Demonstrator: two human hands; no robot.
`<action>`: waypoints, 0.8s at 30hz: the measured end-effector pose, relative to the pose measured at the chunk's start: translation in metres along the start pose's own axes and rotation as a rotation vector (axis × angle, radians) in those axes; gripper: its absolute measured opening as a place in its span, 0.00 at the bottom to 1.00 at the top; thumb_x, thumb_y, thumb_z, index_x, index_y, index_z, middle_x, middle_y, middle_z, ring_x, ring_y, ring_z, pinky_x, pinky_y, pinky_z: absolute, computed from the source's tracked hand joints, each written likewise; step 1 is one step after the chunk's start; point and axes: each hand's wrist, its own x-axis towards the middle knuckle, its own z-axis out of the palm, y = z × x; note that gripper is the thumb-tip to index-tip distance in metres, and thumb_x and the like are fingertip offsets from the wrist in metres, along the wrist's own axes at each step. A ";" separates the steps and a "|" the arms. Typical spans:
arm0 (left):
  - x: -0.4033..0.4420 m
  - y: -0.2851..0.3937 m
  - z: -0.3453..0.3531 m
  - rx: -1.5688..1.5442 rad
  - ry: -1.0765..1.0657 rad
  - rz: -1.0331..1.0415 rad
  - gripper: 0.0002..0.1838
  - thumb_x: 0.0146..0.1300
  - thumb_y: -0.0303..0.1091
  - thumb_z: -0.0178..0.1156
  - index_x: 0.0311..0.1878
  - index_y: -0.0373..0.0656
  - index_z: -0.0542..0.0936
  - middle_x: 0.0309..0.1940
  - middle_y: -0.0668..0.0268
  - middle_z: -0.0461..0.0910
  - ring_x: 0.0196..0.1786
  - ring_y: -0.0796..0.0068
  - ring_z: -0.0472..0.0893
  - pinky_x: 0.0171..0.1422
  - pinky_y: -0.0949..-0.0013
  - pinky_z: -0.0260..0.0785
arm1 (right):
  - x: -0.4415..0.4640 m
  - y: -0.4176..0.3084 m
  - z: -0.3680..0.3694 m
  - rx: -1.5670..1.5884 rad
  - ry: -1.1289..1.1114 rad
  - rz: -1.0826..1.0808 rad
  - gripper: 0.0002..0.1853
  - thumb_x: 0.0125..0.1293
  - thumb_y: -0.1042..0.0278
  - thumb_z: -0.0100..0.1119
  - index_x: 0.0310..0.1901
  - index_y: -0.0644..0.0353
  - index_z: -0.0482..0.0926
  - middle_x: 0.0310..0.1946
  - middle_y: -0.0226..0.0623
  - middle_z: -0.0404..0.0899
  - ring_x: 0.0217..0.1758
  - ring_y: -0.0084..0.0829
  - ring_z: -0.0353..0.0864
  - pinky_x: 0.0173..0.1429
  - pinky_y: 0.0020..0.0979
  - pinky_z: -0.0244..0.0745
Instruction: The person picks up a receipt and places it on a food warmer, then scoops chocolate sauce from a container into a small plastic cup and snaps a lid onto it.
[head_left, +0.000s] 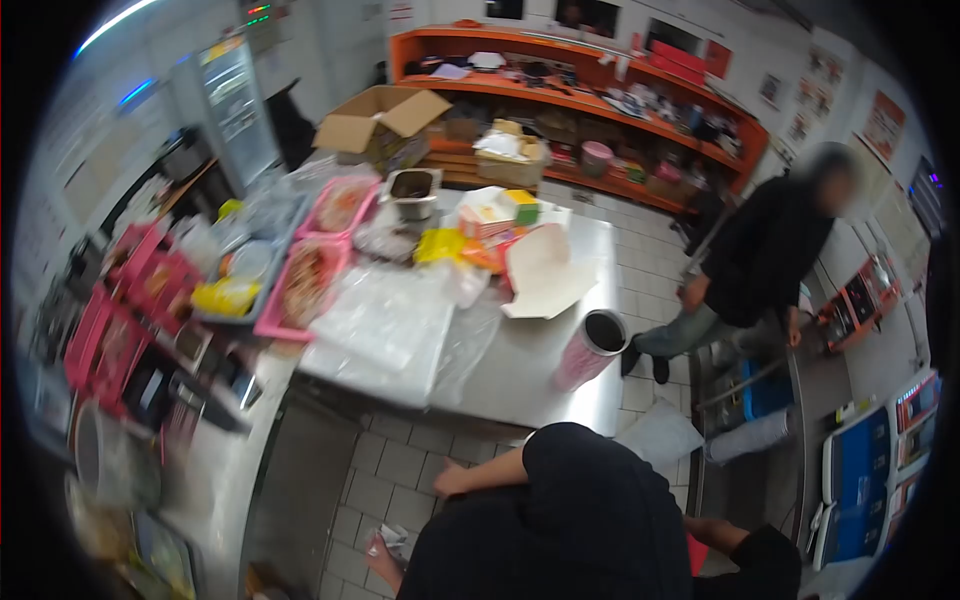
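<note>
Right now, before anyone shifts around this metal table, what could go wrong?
The tall pink-and-white cylindrical container stands near the edge of the shiny metal table, close to a person in black; an elbow might tip it. Loose clear plastic sheets lie beside an open, filled pink rectangular tray and could slide into it. Crumpled white material in the low hand might drop onto the grey tiled floor.
</note>
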 end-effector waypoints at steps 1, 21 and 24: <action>0.003 0.013 -0.025 -0.069 -0.108 0.004 0.17 0.62 0.37 0.64 0.45 0.30 0.80 0.37 0.57 0.82 0.40 0.68 0.81 0.45 0.66 0.74 | 0.034 -0.033 -0.014 0.031 0.116 -0.095 0.25 0.67 0.44 0.50 0.40 0.61 0.84 0.32 0.42 0.84 0.40 0.44 0.83 0.61 0.50 0.69; 0.006 0.133 -0.493 -0.369 0.101 0.298 0.13 0.64 0.36 0.62 0.49 0.42 0.84 0.38 0.71 0.84 0.39 0.84 0.77 0.46 0.76 0.70 | 0.191 -0.692 -0.240 0.438 -0.244 -1.004 0.08 0.61 0.74 0.62 0.42 0.63 0.80 0.32 0.33 0.80 0.35 0.24 0.78 0.39 0.29 0.72; 0.037 0.142 -0.544 -0.257 0.038 0.256 0.12 0.64 0.32 0.61 0.48 0.40 0.83 0.41 0.68 0.84 0.42 0.81 0.79 0.49 0.75 0.71 | 0.193 -0.783 -0.323 0.330 0.198 -1.165 0.07 0.61 0.76 0.60 0.41 0.65 0.79 0.32 0.39 0.81 0.35 0.30 0.80 0.41 0.30 0.73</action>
